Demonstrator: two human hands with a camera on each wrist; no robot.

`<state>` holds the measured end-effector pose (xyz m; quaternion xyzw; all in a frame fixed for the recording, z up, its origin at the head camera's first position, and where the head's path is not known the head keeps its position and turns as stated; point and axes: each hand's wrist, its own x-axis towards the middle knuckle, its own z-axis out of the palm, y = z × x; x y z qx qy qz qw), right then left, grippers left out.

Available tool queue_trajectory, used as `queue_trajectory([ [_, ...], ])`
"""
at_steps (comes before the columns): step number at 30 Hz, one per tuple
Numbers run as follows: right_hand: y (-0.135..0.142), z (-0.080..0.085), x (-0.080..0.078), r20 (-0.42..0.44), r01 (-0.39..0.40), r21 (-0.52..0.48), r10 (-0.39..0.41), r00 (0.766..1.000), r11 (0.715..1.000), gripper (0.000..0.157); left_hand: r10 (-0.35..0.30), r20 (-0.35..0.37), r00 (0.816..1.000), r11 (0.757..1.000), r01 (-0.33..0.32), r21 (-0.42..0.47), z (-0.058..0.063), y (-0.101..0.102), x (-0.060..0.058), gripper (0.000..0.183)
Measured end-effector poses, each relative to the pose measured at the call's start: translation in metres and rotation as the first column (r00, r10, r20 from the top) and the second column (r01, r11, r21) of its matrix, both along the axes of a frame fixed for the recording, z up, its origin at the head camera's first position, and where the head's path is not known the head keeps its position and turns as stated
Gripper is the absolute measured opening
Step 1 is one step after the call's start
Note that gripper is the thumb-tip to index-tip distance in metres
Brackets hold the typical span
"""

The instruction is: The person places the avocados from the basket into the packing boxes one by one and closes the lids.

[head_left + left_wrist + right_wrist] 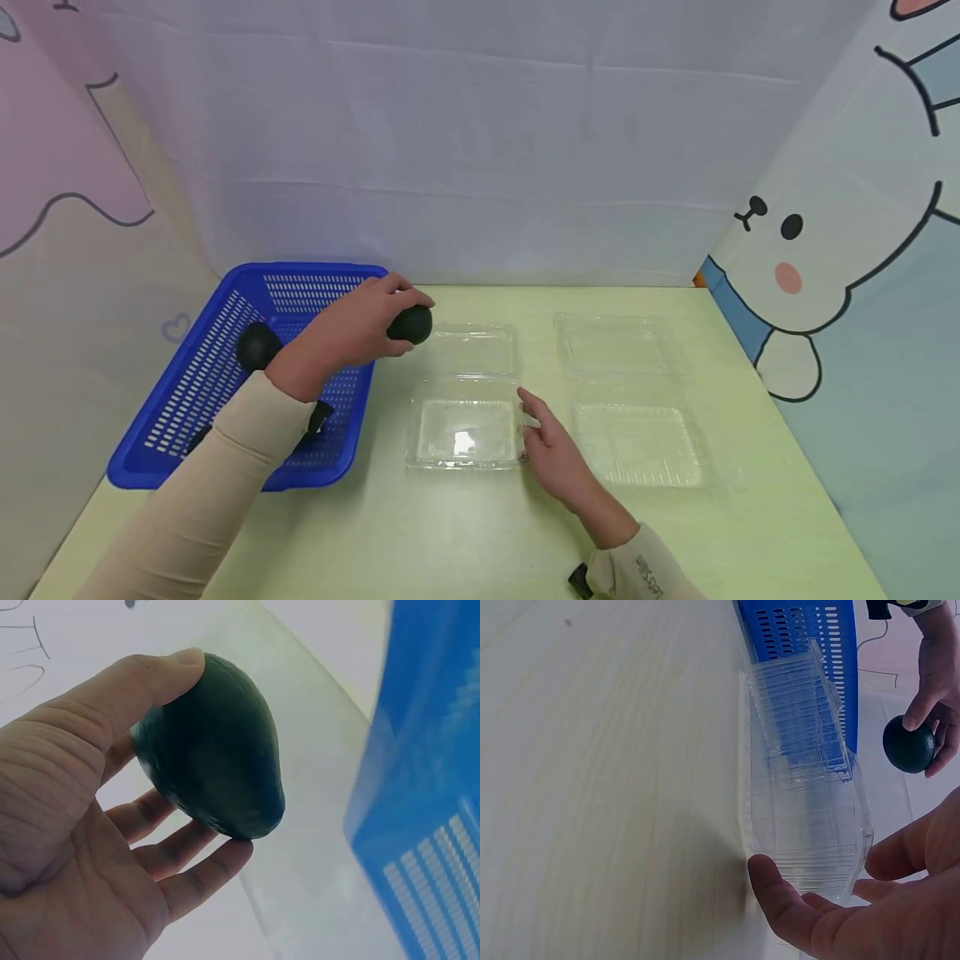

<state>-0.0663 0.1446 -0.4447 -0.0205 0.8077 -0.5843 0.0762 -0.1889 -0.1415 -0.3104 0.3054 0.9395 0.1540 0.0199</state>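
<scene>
My left hand (360, 321) holds a dark green avocado (411, 324) above the table, just past the right rim of the blue basket (360, 433). In the left wrist view the thumb lies on one side of the avocado (217, 750) and the fingertips support the other. A clear plastic clamshell box (465, 421) lies with its lid unfolded toward the back. My right hand (553, 454) is at the right side of this box, its thumb and fingers spread along the edge and touching it. Inside the box no item is visible.
Inside the basket lies another dark avocado (257, 345), with more dark items partly hidden by the left sleeve. To the right, a second clear clamshell box (641, 446) lies unfolded. A white cloth wall (480, 150) rises behind the table (450, 533).
</scene>
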Motion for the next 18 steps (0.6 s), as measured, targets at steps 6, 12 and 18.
queue_trajectory([
  [6,0.001,0.001,0.000,0.003,0.000,0.001,0.000,1.000,1.000,0.058,-0.040,-0.001,0.999,0.999,0.040,0.008,-0.009,0.018,0.010,0.057],
  [12,0.002,0.001,0.000,0.000,0.004,-0.011,-0.004,1.000,1.000,0.057,-0.080,0.001,0.997,0.996,0.080,-0.025,-0.016,0.032,0.019,0.056],
  [18,0.002,-0.001,0.001,-0.004,0.001,-0.006,-0.001,1.000,1.000,0.057,-0.121,0.006,0.993,0.989,0.122,-0.080,-0.026,0.041,0.028,0.057],
])
